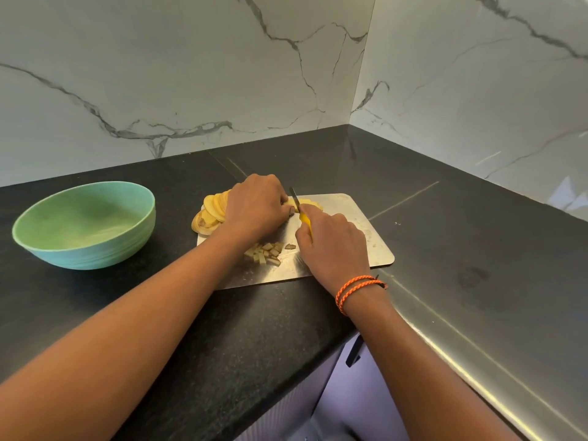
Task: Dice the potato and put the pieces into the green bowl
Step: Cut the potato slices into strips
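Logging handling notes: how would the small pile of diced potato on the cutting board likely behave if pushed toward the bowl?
The diced potato is many loose cubes, so it would probably scatter, not move together. The smooth metal cutting board suggests they slide easily. Flat-sided, they are unlikely to roll.

Both my forearms reach forward and converge ahead of me, the left from the lower left, the right from the lower right. My left hand [254, 206] lies palm down, knuckles up, fingers curled and pressing down on the potato [305, 203]. My right hand [332, 245] is palm down, fingers wrapped round the knife [302, 214] handle, index side forward. The two hands sit just beside each other. My right wrist carries an orange cord [356, 286].
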Action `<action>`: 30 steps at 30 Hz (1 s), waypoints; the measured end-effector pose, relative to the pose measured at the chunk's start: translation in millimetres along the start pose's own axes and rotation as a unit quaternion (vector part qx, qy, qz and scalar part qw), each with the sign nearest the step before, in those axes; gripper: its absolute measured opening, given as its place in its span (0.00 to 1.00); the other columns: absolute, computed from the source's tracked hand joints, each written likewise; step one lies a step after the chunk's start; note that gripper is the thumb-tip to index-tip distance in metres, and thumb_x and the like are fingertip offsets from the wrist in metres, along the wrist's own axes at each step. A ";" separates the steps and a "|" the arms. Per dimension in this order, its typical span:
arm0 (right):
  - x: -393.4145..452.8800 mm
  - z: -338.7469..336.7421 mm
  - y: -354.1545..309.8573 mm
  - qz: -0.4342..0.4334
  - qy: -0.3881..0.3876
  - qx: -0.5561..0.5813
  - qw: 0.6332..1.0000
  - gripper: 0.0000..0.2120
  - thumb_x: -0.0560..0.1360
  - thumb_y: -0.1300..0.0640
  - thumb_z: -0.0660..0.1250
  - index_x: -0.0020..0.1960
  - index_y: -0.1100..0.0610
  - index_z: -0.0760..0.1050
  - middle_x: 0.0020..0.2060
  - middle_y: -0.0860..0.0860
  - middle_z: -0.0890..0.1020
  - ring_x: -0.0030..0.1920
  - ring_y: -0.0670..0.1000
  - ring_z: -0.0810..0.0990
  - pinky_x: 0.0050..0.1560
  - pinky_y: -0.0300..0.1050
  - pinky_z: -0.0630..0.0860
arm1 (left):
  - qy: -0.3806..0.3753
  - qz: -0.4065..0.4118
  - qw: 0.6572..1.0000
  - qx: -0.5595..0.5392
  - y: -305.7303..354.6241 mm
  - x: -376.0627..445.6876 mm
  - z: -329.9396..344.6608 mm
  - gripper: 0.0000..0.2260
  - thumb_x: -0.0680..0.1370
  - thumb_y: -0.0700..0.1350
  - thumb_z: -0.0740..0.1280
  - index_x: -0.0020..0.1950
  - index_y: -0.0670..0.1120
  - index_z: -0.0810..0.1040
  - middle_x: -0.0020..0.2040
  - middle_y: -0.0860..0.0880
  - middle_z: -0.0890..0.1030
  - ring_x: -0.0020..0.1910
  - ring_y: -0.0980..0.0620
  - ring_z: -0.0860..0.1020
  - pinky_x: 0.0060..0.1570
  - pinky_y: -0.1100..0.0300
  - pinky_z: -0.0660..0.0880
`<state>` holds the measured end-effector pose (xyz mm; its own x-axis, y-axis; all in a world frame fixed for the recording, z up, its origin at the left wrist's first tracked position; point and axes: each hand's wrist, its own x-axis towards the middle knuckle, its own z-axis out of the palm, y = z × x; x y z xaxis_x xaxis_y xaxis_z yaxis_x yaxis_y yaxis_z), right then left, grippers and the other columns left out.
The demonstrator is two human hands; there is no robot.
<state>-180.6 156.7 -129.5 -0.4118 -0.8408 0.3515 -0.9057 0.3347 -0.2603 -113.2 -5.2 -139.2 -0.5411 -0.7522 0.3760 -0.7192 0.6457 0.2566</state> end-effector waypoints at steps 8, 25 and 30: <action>2.4 2.6 -11.3 -0.019 -0.016 -0.036 0.999 0.17 0.85 0.54 0.56 0.72 0.53 0.71 0.53 0.55 0.82 0.49 0.57 0.81 0.41 0.46 0.66 | -0.011 -0.012 1.000 -0.003 3.5 -3.2 -2.3 0.07 0.78 0.54 0.75 0.47 0.52 0.90 0.39 0.53 0.86 0.38 0.49 0.81 0.41 0.50 0.84; -45.3 -20.0 10.9 -0.002 -0.036 0.032 0.999 0.22 0.85 0.49 0.55 0.78 0.47 0.66 0.53 0.53 0.82 0.46 0.51 0.74 0.43 0.46 0.65 | 0.004 0.000 1.000 0.010 1.1 -5.4 -5.7 0.08 0.78 0.55 0.74 0.51 0.54 0.90 0.42 0.55 0.86 0.42 0.51 0.81 0.38 0.54 0.80; -22.5 -13.2 8.1 0.009 0.033 0.062 0.998 0.21 0.83 0.51 0.58 0.75 0.46 0.71 0.43 0.53 0.81 0.40 0.53 0.73 0.40 0.47 0.66 | -0.029 -0.018 0.999 0.007 -3.3 -0.2 -15.6 0.10 0.76 0.58 0.77 0.48 0.53 0.90 0.41 0.56 0.87 0.40 0.53 0.82 0.40 0.54 0.81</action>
<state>-180.0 184.0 -127.7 -0.4370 -0.8041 0.4031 -0.8805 0.2910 -0.3742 -104.0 -5.1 -126.3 -0.5389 -0.7812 0.3151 -0.7445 0.6167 0.2557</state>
